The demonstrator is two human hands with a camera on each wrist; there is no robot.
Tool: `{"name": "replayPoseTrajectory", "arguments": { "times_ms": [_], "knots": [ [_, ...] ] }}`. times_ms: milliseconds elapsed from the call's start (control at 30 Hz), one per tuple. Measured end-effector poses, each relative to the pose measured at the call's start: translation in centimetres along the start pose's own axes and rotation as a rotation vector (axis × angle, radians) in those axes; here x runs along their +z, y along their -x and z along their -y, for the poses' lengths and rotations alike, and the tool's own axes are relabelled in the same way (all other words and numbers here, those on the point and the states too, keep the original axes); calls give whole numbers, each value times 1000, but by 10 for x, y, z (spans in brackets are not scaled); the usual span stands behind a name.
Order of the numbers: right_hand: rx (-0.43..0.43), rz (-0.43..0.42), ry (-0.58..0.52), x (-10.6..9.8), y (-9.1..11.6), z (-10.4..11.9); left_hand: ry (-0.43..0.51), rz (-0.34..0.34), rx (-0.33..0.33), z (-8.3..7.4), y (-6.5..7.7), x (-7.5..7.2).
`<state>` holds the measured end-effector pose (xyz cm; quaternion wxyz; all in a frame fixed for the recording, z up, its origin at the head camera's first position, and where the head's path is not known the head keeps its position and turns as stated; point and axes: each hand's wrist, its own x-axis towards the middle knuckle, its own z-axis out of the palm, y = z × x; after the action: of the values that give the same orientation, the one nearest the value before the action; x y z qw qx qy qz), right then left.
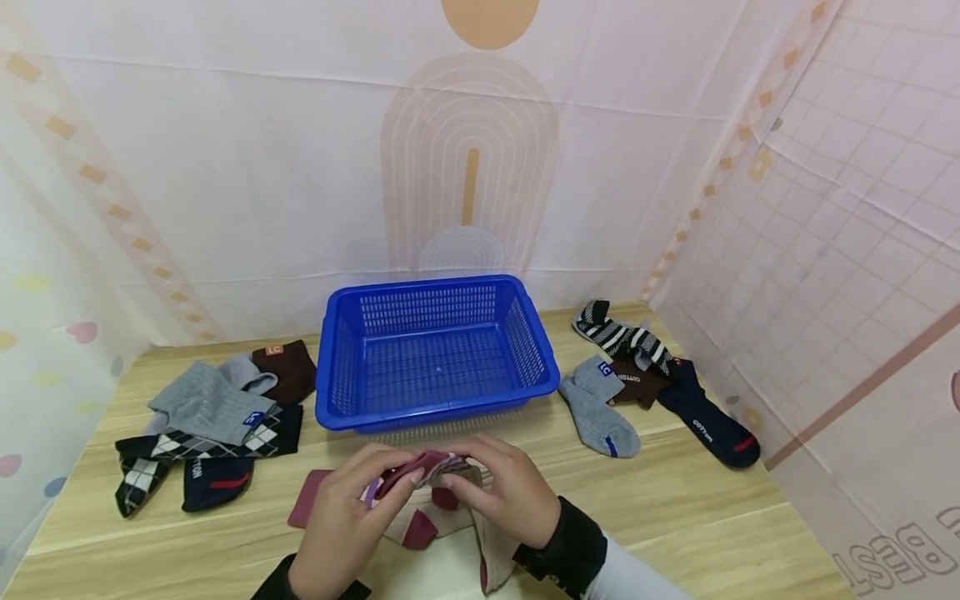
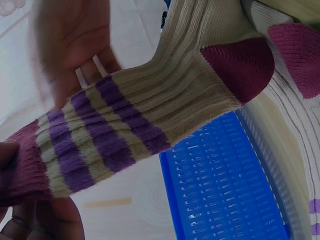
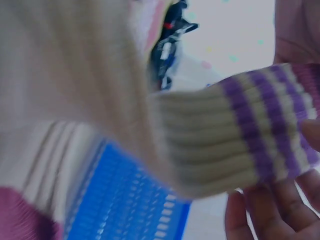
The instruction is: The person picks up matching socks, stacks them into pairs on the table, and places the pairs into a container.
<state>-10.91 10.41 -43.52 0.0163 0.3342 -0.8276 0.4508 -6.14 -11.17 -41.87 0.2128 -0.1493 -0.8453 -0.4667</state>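
In the head view, my left hand [image 1: 360,504] and right hand [image 1: 510,492] meet in front of the basket, both pinching the maroon cuff of a ribbed beige sock [image 1: 429,468]. The left wrist view shows this sock [image 2: 192,92] stretched out, with purple stripes below the cuff and a maroon heel. From the right wrist, the same sock [image 3: 205,140] appears partly blurred, fingers at its striped end. Beneath the hands lies a second pale sock [image 1: 420,531] with maroon parts, partly hidden by them; its heel [image 2: 300,60] also shows in the left wrist view.
A blue plastic basket [image 1: 438,419] stands behind the hands. To its left is a pile with grey socks [image 1: 210,404], brown, argyle and navy ones. On the right lie a grey sock [image 1: 600,412], a striped sock [image 1: 626,337], a brown one and a navy sock [image 1: 708,421]. Printed cloth hangs behind.
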Motion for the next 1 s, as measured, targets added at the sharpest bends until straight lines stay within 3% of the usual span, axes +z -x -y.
{"name": "replayPoseTrajectory", "arguments": {
  "times_ms": [200,267,433,1000],
  "knots": [
    [-170,-87,-34,7,-6,7,-17,39,0,-2,1,2],
    [-179,-94,-34,8,-6,6,-9,45,-10,-3,1,2],
    [-104,-75,-63,11,-2,3,-1,29,-8,-8,0,-2],
    [-9,-9,-60,17,21,-20,-14,-117,34,-19,-7,-23]
  ]
}}
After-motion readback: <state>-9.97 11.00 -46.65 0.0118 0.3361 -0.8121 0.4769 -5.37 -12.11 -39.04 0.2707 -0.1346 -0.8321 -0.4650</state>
